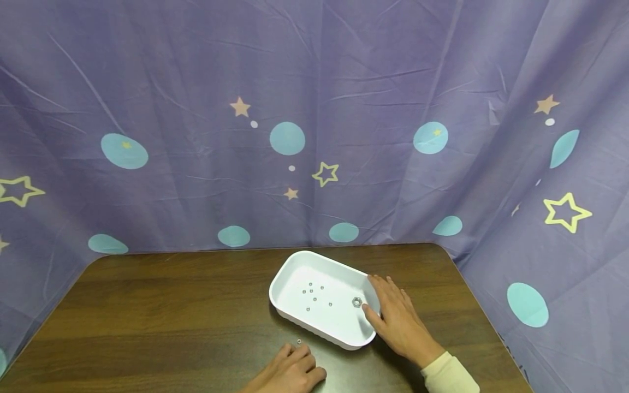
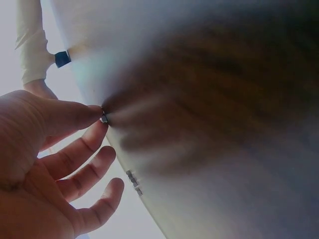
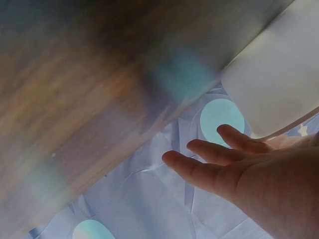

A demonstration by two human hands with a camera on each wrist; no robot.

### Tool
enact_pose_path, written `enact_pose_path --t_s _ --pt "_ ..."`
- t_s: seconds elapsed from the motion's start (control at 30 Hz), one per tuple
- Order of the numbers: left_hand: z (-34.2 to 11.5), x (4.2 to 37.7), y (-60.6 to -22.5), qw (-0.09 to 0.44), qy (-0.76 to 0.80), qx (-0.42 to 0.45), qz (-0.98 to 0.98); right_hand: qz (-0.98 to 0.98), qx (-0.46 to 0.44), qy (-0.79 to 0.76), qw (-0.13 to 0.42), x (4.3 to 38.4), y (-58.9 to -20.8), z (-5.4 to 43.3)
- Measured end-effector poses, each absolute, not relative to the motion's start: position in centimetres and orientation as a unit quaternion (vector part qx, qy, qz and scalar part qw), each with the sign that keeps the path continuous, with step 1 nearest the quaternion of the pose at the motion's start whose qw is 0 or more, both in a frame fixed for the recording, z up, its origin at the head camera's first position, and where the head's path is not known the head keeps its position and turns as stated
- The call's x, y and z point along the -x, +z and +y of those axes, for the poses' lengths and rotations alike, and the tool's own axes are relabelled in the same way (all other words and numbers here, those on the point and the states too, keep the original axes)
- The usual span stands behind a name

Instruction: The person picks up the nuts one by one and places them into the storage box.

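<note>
My left hand [image 1: 292, 371] is low over the table, left of the tray's near corner. In the left wrist view its thumb and forefinger pinch a small metal nut [image 2: 104, 118], while the other fingers spread loosely. Another small nut [image 1: 299, 341] lies on the wood just beyond that hand. At the right end of the white tray [image 1: 314, 325], my right hand [image 1: 400, 322] rests over the rim, thumb on the inner side. Its fingers [image 3: 192, 167] extend fairly straight past the wall. Inside the tray are a large hex nut [image 1: 357, 302] near the thumb and several small nuts [image 1: 315, 299].
The dark wooden table [image 1: 162, 316] extends left of the tray. Several more small nuts [image 2: 133, 181] show beyond the left fingers in the left wrist view. A purple curtain [image 1: 314, 65] with stars and dots hangs behind the table and along its right side.
</note>
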State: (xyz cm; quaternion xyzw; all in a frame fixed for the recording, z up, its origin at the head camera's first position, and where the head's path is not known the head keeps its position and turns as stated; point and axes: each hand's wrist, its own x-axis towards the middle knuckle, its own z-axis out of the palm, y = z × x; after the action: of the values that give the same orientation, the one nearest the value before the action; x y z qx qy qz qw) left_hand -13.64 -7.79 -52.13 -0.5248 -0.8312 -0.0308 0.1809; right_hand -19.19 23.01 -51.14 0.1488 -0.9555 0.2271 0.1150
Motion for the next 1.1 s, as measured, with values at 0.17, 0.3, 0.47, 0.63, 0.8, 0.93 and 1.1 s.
enact_pose_path --t_s 0.17,0.3,0.47,0.63,0.8,0.93,1.1 --pt "-7.7 13.6 -52.1 0.165 -0.029 0.522 -0.836 -0.955 -0.15 0.228 0.116 19.2 -51.2 23.0" --pt "-7.8 13.6 -51.9 0.13 -0.036 0.524 -0.841 -0.955 -0.151 0.227 0.117 19.2 -51.3 23.0" --pt "-7.6 13.6 -51.0 0.106 -0.047 0.528 -0.841 -0.956 -0.151 0.225 0.117 19.2 -51.2 23.0" --pt "-7.4 13.5 -50.2 0.162 -0.062 0.528 -0.831 -0.956 -0.151 0.225 0.115 19.2 -51.1 23.0" --pt "-7.3 13.6 -49.5 0.199 -0.076 0.528 -0.822 -0.955 -0.152 0.227 0.119 19.2 -51.1 23.0" --pt "-7.1 13.8 -48.7 0.225 -0.071 0.531 -0.814 -0.954 -0.151 0.228 0.119 19.2 -51.1 23.0" --pt "-6.4 14.1 -48.1 0.297 -0.064 0.53 -0.792 -0.954 -0.152 0.231 0.114 19.2 -51.1 23.0"
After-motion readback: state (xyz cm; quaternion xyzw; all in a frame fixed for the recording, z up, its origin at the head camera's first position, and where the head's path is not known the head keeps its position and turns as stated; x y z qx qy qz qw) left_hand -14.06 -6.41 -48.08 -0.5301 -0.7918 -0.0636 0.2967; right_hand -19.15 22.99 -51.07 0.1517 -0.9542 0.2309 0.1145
